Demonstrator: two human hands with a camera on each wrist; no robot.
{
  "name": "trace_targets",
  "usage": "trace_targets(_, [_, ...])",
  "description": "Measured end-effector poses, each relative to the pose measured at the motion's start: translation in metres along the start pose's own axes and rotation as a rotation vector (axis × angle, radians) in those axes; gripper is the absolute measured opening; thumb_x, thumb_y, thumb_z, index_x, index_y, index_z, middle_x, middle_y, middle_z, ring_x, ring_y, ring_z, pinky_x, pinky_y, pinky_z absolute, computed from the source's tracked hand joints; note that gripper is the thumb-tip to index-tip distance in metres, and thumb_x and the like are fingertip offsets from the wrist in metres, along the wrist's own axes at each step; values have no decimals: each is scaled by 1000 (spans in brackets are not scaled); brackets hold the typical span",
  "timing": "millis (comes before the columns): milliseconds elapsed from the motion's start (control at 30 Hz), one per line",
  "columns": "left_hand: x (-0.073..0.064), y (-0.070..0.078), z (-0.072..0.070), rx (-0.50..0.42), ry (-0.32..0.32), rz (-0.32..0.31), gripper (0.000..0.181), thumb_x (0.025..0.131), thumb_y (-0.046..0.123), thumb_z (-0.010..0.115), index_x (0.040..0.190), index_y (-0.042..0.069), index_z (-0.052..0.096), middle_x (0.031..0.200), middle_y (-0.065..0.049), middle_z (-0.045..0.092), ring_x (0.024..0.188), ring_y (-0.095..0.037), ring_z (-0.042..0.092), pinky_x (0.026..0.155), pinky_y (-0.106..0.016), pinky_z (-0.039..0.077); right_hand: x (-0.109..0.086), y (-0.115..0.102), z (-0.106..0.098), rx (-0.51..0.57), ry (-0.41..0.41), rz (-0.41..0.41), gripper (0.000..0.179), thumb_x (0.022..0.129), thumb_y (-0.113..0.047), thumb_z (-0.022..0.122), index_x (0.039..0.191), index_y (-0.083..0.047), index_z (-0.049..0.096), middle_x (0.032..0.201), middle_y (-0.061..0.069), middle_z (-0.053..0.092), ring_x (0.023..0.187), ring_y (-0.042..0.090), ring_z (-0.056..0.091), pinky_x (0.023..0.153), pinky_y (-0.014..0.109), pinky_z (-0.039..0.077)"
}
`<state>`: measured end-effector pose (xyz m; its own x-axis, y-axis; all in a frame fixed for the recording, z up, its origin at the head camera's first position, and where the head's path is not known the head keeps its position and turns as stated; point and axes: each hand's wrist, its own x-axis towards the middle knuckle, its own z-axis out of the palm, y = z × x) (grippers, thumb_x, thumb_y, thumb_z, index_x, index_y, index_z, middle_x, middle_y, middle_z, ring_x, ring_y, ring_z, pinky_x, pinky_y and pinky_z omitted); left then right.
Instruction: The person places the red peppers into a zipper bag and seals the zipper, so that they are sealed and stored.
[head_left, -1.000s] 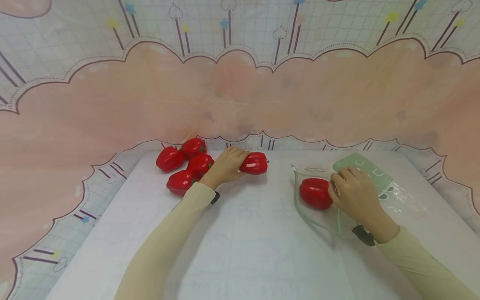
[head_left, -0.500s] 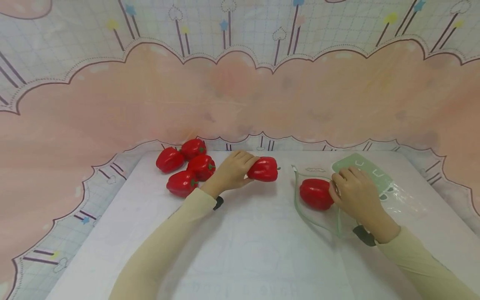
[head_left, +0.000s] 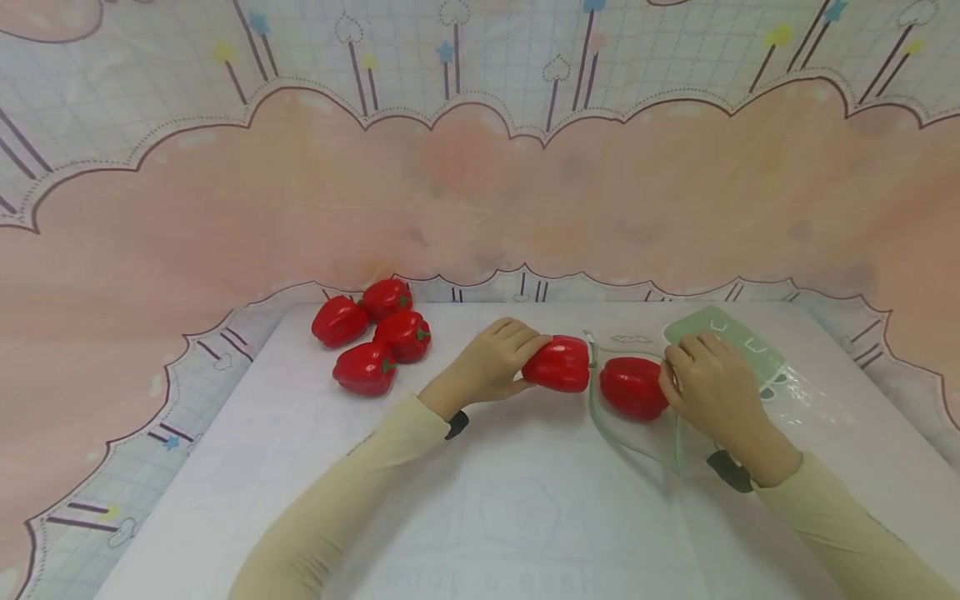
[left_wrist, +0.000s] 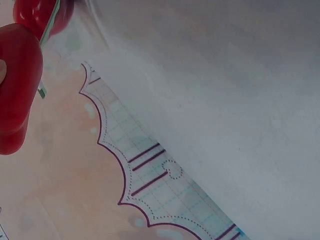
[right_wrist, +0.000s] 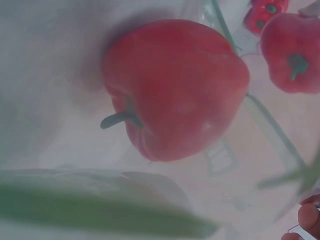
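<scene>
My left hand [head_left: 491, 367] grips a red bell pepper [head_left: 557, 364] by one end, at the green-edged mouth of a clear plastic zip bag [head_left: 630, 451]. A second bell pepper [head_left: 632, 389] lies inside the bag near that mouth. My right hand [head_left: 712, 396], fingers curled, pinches the bag's edge beside this pepper. In the left wrist view the held pepper [left_wrist: 17, 95] shows at the left edge, with a fingertip on it. Through the plastic, the right wrist view shows the bagged pepper [right_wrist: 175, 90] with its green stem; the held pepper [right_wrist: 295, 57] is at upper right.
Several more red bell peppers [head_left: 365, 367] lie grouped at the back left of the white table [head_left: 480, 500]. The bag's green printed part [head_left: 720, 329] stretches behind my right hand. A patterned pink and white cloth [head_left: 480, 200] stands behind the table.
My left hand has carried its bell pepper rightward and nearer to me, away from the group and up to the bag's mouth. My right hand and the bag have hardly moved.
</scene>
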<state>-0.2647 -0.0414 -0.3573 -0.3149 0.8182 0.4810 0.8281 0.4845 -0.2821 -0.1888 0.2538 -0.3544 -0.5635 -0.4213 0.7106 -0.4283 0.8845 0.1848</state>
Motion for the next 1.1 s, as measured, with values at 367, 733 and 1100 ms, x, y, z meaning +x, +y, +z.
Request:
trace_targets(367, [9,17,8,17,-10,47,51,77,36,75,119,11,61,109,1,68,102,-15,60,96,-28,47,0,0,0,-6,15,-8,14,74,-10,58,73,4,61,67,15,58,65,30,51,53,37,48])
trace_targets(733, [19,27,12,12,-68,27,52,78,37,74,121,12,60,112,1,67,106,-15,58,98,-28,45,2,-1,-1,-3,38,-27,16,76,-10,54,72,4,61,66,15,57,64,30,51,53,37,46])
trace_targets(1100, [16,30,7,41,-115,-5,51,79,37,72,122,12,60,113,1,67,107,-15,58,99,-28,45,2,-3,-1,2,22,-26,14,75,-10,57,73,4,61,66,15,57,62,29,50,51,37,47])
